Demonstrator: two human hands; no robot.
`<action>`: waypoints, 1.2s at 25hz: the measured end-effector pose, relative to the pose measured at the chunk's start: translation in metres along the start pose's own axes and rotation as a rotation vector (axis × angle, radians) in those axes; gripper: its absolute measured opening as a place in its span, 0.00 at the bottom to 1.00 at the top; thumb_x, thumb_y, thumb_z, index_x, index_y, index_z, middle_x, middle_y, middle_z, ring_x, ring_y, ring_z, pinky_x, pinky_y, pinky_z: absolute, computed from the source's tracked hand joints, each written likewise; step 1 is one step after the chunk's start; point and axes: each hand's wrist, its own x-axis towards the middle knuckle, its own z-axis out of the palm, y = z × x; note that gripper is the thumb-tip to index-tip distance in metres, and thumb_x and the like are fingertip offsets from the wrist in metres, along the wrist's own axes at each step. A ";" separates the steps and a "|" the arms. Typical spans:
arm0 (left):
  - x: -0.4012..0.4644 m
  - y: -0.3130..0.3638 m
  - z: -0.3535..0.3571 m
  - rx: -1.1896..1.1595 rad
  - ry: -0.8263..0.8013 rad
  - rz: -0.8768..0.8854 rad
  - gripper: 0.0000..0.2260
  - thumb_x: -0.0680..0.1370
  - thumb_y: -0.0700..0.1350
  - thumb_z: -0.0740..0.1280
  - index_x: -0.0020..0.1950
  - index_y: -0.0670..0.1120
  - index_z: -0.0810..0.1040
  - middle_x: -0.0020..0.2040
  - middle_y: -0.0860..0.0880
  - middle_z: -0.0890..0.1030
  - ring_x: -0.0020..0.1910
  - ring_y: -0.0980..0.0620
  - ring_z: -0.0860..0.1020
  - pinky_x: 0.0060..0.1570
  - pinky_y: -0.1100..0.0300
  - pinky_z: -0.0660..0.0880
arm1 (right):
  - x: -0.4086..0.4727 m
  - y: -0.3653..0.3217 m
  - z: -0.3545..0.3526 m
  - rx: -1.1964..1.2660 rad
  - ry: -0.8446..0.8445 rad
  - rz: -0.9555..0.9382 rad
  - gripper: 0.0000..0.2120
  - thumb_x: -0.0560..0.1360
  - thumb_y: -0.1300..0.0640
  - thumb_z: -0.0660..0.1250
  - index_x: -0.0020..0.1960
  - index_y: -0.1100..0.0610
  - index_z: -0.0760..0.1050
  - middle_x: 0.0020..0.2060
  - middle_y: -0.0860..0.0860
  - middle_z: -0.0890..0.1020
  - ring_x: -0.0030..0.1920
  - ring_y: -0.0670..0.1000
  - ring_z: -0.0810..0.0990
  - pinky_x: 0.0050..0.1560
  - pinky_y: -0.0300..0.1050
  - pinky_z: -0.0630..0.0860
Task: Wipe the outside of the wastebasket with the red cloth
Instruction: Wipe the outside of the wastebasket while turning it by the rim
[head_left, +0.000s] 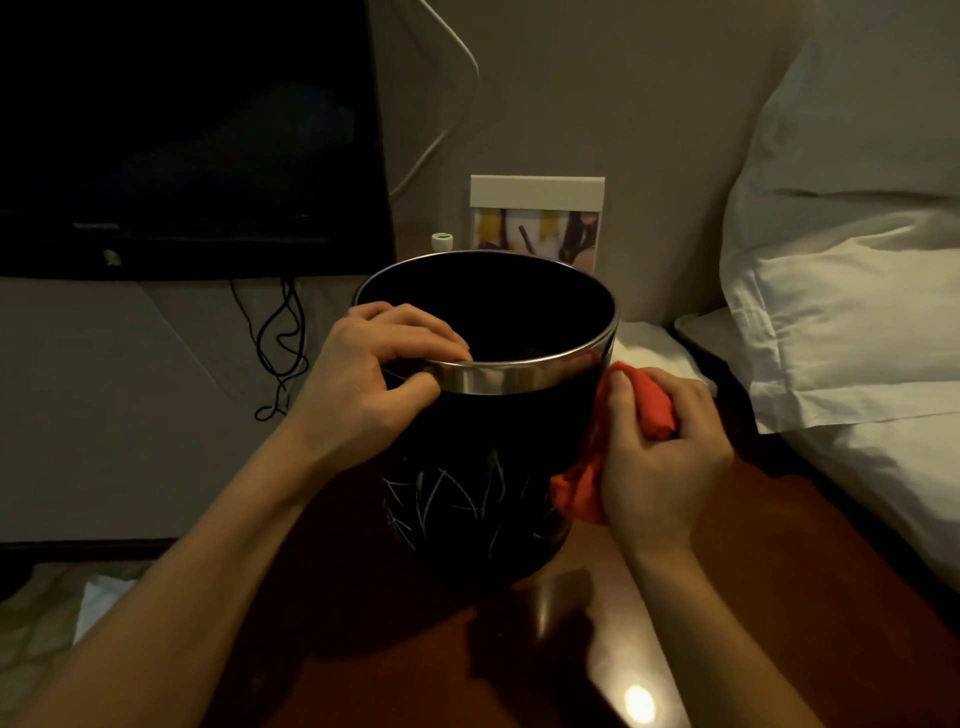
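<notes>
Centre frame: your left hand (374, 364) grips the black metal-rimmed wastebasket (483, 467); your right hand (660, 452) clutches the crumpled red cloth (655, 404) against its side.

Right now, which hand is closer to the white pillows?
Right. The right hand, holding the red cloth against the wastebasket, sits just beside the pillows; the left hand grips the rim's far side.

Glossy reddish-brown table (691, 597) under upright black wastebasket (478, 467), framed card (537, 223) behind.
</notes>
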 end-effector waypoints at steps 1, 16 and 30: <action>0.000 -0.002 -0.001 -0.024 0.002 -0.003 0.11 0.68 0.47 0.61 0.40 0.58 0.83 0.47 0.58 0.83 0.54 0.59 0.78 0.67 0.53 0.62 | 0.000 0.001 -0.002 0.001 0.001 -0.005 0.03 0.77 0.59 0.72 0.49 0.57 0.81 0.43 0.50 0.81 0.45 0.38 0.77 0.50 0.30 0.70; -0.006 0.030 0.017 0.067 0.012 -0.017 0.12 0.70 0.52 0.60 0.49 0.58 0.81 0.48 0.63 0.81 0.52 0.61 0.77 0.63 0.57 0.62 | -0.023 -0.041 0.006 0.126 -0.213 -0.354 0.10 0.76 0.59 0.72 0.54 0.65 0.82 0.49 0.58 0.80 0.51 0.44 0.78 0.53 0.32 0.73; -0.005 0.009 0.001 -0.090 -0.012 -0.007 0.14 0.67 0.47 0.59 0.45 0.56 0.83 0.46 0.57 0.84 0.52 0.53 0.81 0.62 0.54 0.64 | -0.024 -0.047 0.012 0.097 -0.183 -0.411 0.10 0.76 0.59 0.73 0.54 0.65 0.83 0.47 0.58 0.80 0.48 0.48 0.78 0.49 0.35 0.75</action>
